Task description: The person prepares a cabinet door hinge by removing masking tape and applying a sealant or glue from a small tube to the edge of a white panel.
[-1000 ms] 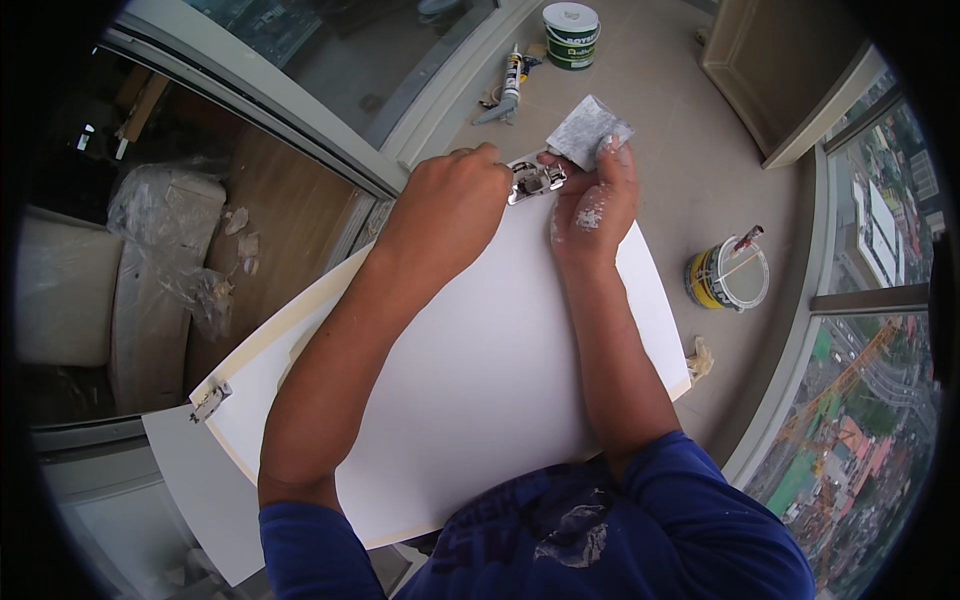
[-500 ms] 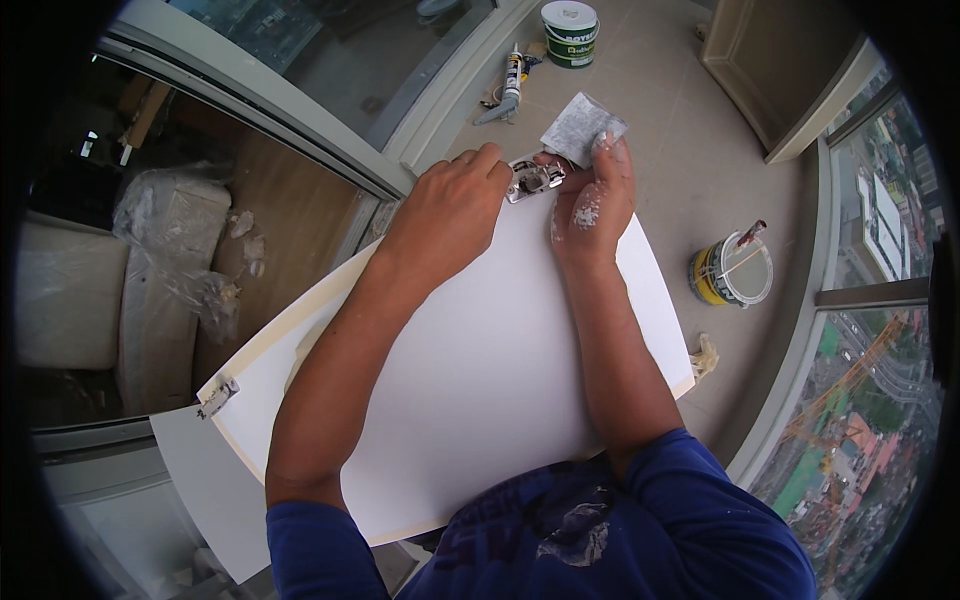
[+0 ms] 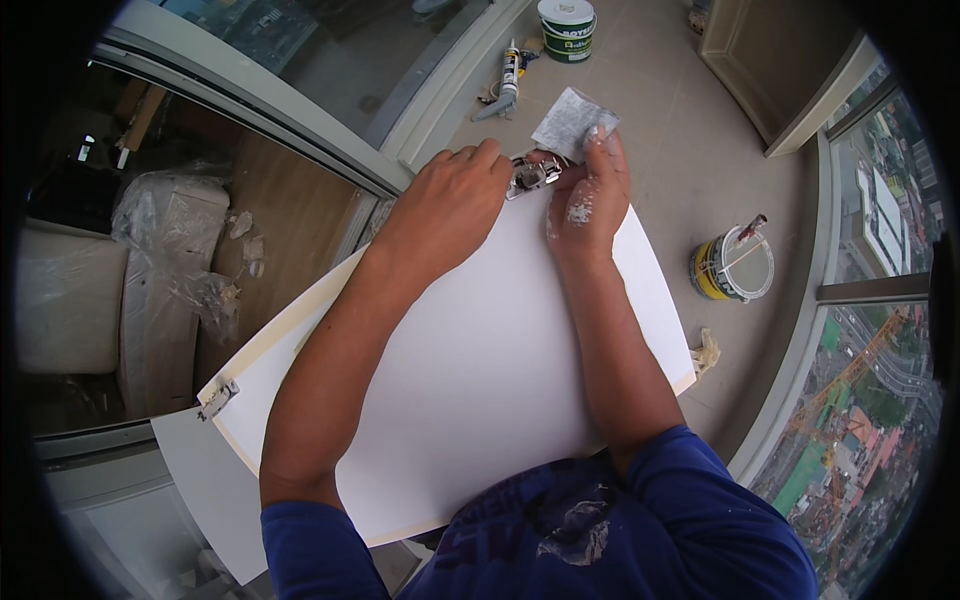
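Observation:
A white door-like panel (image 3: 470, 370) with a cream edge lies in front of me under both forearms. At its far edge is a metal cabinet hinge (image 3: 536, 175). My left hand (image 3: 445, 210) is closed, its curled fingers against the hinge's left end; its fingertips are hidden, so whatever they pinch cannot be seen. My right hand (image 3: 592, 205), with white smears on thumb and palm, holds a thin, square, whitish-grey sheet (image 3: 572, 124) beyond the hinge. Its other fingers reach beside the hinge's right end. A second hinge (image 3: 218, 399) sits at the panel's left corner.
A lidded green-and-white bucket (image 3: 567, 30) and a caulking gun (image 3: 508, 80) stand far off on the floor. A yellow-and-black pail (image 3: 733, 266) with a brush is at the right. A shallow cabinet frame (image 3: 770, 80) leans at the far right. Plastic-wrapped furniture (image 3: 180, 230) lies left.
The right hand and its grey sheet have shifted slightly left and toward the hinge. The left hand keeps its place at the hinge with only a small movement.

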Motion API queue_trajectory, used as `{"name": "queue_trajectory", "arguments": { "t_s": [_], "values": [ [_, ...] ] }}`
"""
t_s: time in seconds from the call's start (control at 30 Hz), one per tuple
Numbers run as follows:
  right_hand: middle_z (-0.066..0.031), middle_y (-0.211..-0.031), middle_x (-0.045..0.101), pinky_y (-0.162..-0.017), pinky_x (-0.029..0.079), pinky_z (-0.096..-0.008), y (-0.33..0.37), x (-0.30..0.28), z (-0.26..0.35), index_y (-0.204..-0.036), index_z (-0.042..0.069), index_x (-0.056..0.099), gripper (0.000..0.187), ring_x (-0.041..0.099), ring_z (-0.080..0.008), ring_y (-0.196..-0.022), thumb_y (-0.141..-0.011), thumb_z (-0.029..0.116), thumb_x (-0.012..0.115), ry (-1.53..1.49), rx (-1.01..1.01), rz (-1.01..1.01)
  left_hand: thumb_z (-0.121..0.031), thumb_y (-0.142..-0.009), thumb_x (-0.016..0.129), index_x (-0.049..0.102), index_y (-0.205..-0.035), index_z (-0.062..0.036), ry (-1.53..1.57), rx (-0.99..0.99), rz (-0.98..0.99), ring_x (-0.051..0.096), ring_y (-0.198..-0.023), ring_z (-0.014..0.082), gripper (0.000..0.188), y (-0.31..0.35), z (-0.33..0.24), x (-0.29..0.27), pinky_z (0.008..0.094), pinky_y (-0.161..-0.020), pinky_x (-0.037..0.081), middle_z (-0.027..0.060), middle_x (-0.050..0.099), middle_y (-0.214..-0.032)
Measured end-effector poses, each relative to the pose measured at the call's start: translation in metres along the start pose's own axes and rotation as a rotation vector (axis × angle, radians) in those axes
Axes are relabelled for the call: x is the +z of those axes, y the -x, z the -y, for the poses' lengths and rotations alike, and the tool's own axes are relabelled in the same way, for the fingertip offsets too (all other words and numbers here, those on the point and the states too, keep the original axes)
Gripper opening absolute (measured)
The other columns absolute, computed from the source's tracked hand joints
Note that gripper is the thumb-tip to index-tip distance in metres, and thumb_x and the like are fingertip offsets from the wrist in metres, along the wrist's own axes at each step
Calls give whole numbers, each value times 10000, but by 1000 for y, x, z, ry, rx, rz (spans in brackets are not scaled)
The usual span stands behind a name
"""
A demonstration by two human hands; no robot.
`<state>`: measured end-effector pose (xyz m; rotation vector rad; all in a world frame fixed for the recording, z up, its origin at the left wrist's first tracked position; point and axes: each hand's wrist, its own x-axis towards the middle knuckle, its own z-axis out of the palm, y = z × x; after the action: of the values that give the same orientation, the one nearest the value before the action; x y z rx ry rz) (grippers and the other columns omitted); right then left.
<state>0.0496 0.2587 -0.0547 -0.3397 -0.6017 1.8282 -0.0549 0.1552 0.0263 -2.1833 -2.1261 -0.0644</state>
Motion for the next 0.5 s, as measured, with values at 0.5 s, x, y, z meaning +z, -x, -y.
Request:
{"name": "queue_trajectory", "arguments": {
  "t_s": [0.5],
  "values": [
    [-121,-1130,681,-848,588,-403,1,0,2,-1273,-6,556,300,708,-247,-931,-1084,210,471,-43,11,30,17,-928,594,616,-1006,11,122,-68,-88,636,-937,359,81,6,2,5,464,-858,516,152,602,-1015]
  ]
}}
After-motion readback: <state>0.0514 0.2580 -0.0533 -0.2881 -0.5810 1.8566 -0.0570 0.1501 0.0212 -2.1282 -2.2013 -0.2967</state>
